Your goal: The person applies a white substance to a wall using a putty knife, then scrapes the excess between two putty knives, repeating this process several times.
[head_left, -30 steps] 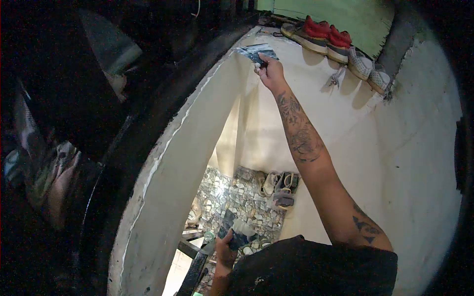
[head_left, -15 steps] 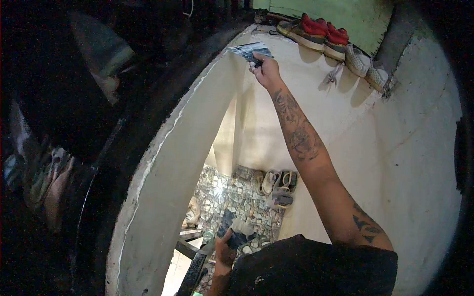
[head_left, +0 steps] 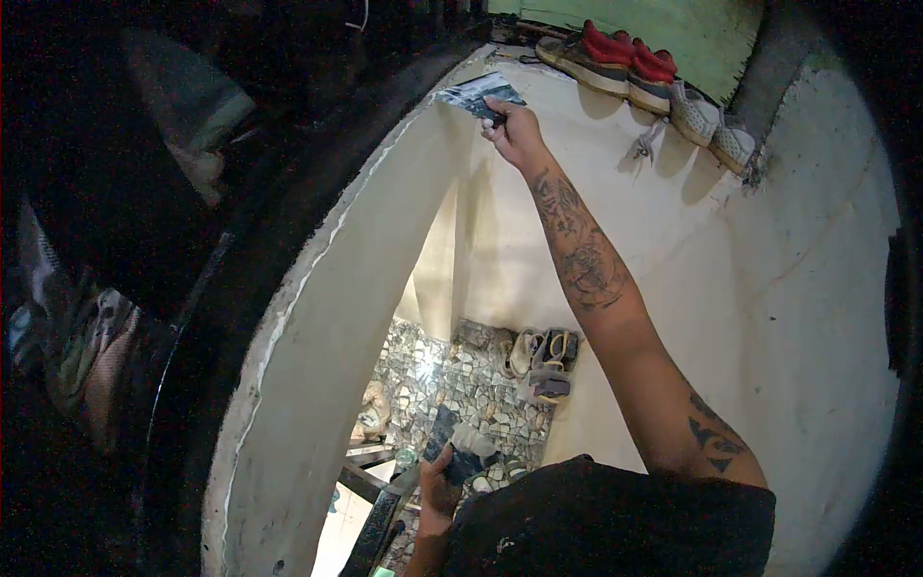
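The right hand (head_left: 516, 130) is raised high, the tattooed arm stretched up along the cream wall (head_left: 808, 288). Its grip is clenched on a trowel (head_left: 476, 96), whose flat, smeared blade lies against the wall at the top corner of the opening, just under the ledge (head_left: 538, 67). The blade points left, away from the knuckles, and touches the plaster where the side face of the opening meets the back wall.

The left hand (head_left: 437, 486) is low, near the bottom of the view, just beside the dark shirt. Its grip is closed around a dark board (head_left: 452, 447) that carries a pale lump of plaster (head_left: 471, 439). The board is tilted, and hangs over the stone-patterned floor (head_left: 461, 385) far below.

On the ledge above the right hand stand red shoes (head_left: 615, 58), and beside them, toward the right, grey shoes (head_left: 711, 120). They sit well apart from the trowel. A small grey scrap hangs on the wall under the red pair.

On the floor, against the foot of the wall, lie several sandals (head_left: 543, 361) close together. A dark metal bar (head_left: 380, 524) runs up beside the left hand; whether it touches the hand I cannot tell.
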### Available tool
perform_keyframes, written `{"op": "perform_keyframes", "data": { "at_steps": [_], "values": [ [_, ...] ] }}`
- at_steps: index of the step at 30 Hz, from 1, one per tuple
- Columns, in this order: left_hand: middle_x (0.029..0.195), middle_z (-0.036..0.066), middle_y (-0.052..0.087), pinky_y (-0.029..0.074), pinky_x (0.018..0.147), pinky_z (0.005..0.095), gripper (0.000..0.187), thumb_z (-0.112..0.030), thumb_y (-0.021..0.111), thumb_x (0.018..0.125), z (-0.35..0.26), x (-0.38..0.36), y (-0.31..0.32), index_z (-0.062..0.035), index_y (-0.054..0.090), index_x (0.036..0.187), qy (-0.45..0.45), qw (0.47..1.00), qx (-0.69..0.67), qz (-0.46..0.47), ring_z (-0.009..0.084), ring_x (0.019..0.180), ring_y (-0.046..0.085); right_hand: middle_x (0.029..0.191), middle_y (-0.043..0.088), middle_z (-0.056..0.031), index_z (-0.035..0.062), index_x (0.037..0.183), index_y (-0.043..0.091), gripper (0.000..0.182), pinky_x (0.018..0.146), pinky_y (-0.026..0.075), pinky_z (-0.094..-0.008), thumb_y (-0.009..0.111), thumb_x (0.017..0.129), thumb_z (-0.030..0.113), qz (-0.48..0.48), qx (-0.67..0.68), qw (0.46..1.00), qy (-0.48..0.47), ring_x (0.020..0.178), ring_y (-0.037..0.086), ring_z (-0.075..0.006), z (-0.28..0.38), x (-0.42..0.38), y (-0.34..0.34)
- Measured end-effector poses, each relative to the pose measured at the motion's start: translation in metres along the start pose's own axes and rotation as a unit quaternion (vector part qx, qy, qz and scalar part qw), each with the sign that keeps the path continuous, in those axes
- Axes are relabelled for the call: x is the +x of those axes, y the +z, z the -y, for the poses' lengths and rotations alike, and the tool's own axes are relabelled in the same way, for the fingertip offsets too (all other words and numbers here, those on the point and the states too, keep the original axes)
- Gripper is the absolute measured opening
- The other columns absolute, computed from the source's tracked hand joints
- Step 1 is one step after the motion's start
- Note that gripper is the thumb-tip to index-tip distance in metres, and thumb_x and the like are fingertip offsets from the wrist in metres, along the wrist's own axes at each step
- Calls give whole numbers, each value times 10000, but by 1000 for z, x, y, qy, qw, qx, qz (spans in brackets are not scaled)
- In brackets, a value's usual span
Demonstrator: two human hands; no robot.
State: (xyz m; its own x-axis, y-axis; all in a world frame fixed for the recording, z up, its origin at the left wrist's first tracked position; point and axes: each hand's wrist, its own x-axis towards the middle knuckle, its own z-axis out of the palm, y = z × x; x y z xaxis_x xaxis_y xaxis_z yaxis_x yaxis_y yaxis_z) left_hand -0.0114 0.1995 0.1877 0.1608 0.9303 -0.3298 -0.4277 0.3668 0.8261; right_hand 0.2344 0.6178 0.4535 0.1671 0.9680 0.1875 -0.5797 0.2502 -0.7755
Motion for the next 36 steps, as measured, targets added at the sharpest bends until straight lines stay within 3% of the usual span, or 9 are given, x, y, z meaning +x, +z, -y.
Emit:
{"op": "perform_keyframes", "data": {
  "at_steps": [7,10,12,14,17,26,28,35,36],
  "values": [
    [1014,132,600,490,811,366,282,-109,551,836,17,3,-7,58,535,1063,-60,992,-109,11,249,894,605,637,516,-61,26,788,500,79,418,365,-255,553,824,71,49,5,999,18,486,475,-141,-2,-8,5],
    [1012,130,600,488,812,364,273,-104,538,843,1,-2,5,60,533,1060,-25,999,5,18,244,890,605,650,529,-67,26,787,499,71,416,367,-257,549,823,62,47,10,999,12,494,482,-144,-4,-12,3],
    [960,118,611,491,776,351,264,-143,517,863,-2,-2,9,46,544,1045,-41,999,-25,3,224,844,606,657,537,-71,25,784,498,69,416,369,-261,546,822,56,38,14,999,2,497,487,-149,-3,-19,8],
    [859,94,634,498,704,326,279,-222,482,899,4,0,8,15,569,1018,-127,967,-217,-41,188,757,609,663,542,-74,25,783,498,68,417,371,-263,546,820,55,34,24,999,-2,499,490,-155,-2,-22,10],
    [831,87,630,500,691,331,279,-235,484,899,4,-2,11,4,569,1016,-142,960,-237,-50,193,734,606,670,544,-78,27,783,498,71,420,371,-263,551,816,61,31,37,999,3,504,492,-162,-3,-26,10],
    [805,76,637,502,691,297,261,-216,451,920,2,-5,11,5,586,954,-120,979,-161,-28,173,705,614,686,543,-79,26,803,513,68,455,393,-274,558,810,77,-3,65,998,-5,520,490,-169,-5,-31,14],
    [833,79,640,502,705,296,258,-208,454,921,9,-7,7,12,582,958,-52,997,-57,-18,171,727,615,696,544,-78,20,815,519,70,465,399,-278,561,808,76,-2,60,998,-4,522,489,-171,-4,-34,15],
    [1000,116,594,484,815,349,276,-121,546,843,14,-2,4,51,522,1058,-126,956,-263,-20,237,888,598,683,533,-92,-5,805,519,90,436,366,-273,573,800,67,17,40,999,-9,514,479,-158,-6,-60,25],
    [1002,113,594,481,817,346,279,-122,548,842,11,-7,6,50,522,1060,-87,983,-159,-6,227,892,596,675,526,-90,-7,802,516,91,430,360,-271,573,800,65,12,48,999,-6,510,474,-157,-4,-65,28]
  ]
}}
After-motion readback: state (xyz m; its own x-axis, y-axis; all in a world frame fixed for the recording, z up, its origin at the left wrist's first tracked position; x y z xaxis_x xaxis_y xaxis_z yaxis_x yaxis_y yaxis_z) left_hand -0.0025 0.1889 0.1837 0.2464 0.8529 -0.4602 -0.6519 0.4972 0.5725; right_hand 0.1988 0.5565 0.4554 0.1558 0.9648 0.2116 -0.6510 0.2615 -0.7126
